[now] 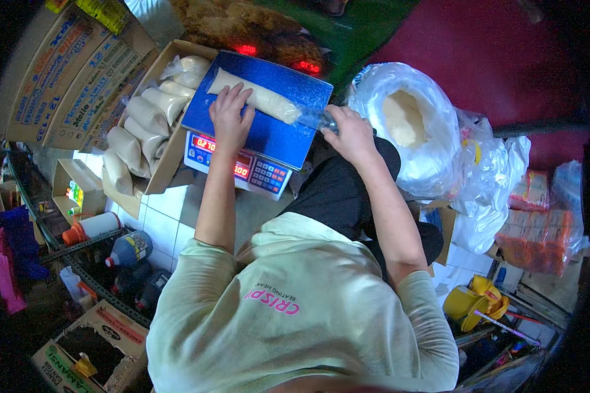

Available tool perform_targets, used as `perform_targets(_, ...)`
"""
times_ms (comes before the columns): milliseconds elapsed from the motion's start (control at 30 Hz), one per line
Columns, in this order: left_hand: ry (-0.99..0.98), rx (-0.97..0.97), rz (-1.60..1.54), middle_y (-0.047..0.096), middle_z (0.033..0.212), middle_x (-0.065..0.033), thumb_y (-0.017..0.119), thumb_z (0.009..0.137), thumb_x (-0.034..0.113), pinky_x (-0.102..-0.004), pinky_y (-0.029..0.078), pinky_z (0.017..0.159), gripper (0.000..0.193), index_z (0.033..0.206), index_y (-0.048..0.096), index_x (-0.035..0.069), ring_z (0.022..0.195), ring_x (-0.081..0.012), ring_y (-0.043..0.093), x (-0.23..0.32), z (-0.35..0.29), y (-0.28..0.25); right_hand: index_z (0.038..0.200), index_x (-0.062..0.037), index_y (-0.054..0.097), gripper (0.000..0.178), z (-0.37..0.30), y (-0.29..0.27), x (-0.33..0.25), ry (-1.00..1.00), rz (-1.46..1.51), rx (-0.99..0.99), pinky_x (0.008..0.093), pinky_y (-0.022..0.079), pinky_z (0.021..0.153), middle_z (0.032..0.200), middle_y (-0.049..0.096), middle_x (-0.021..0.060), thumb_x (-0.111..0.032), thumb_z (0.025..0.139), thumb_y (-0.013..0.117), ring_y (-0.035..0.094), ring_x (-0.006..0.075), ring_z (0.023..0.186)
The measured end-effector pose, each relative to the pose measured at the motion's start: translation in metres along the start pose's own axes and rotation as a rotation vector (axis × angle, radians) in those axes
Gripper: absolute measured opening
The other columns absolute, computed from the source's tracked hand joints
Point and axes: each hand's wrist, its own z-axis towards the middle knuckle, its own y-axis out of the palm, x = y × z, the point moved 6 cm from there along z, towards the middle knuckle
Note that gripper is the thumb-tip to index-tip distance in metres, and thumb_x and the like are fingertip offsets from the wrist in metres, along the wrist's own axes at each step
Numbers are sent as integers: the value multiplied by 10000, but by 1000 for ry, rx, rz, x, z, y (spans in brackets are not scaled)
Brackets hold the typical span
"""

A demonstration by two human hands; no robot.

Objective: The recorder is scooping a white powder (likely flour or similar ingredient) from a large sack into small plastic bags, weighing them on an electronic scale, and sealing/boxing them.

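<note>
A long clear bag of pale powder (262, 97) lies slantwise across the blue platform of a digital scale (288, 147). On its upper side rests my left hand (230, 116), fingers spread and touching the plastic. The bag's mouth points right, toward my right hand (351, 133). That hand is closed around a clear plastic container (324, 120), which meets or enters the bag's mouth; its exact shape is partly hidden by my fingers. White dust is scattered over the platform, and the scale's red displays are lit.
Left of the scale, a cardboard box (168, 154) holds several filled bags (147, 114). To the right stands a large open sack (439, 154) of pale powder, with loose clear plastic (491, 164) beside it. Bottles (130, 248) lie at lower left; a yellow bucket (464, 308) stands at lower right.
</note>
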Motion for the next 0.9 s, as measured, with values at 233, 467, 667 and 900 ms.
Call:
perform_targets(233,-73,7,42,558,1219,-60,706,730,312,-522,273,983,356,1042,633,159,1203,-299,435,12,5,2,1202,-131,513,491,19,22,-14,9,163,-44,486,445,846,1113,575,138,-301,765,658,554,328,1059)
perform_targets(467,-141,-48,54,538,1222,-58,714,725,311,-596,222,1001,367,1045,618,159,1227,-289,401,15,7,3,1216,-134,510,514,22,20,-9,21,183,-68,487,446,850,1114,580,148,-318,760,659,557,337,1062)
perform_targets(667,-114,-37,96,536,1230,-68,711,730,306,-605,237,985,362,1045,617,153,1217,-283,414,14,7,4,1215,-115,516,528,28,21,-15,6,185,-78,436,460,855,1102,584,155,-321,753,666,568,333,1042)
perform_targets(900,-224,178,-93,535,1236,-134,664,791,292,-443,276,1021,323,1063,629,121,1171,-309,465,-33,-10,-43,1204,-137,523,520,16,5,18,46,266,-87,408,481,830,1082,600,145,-316,746,693,596,328,988)
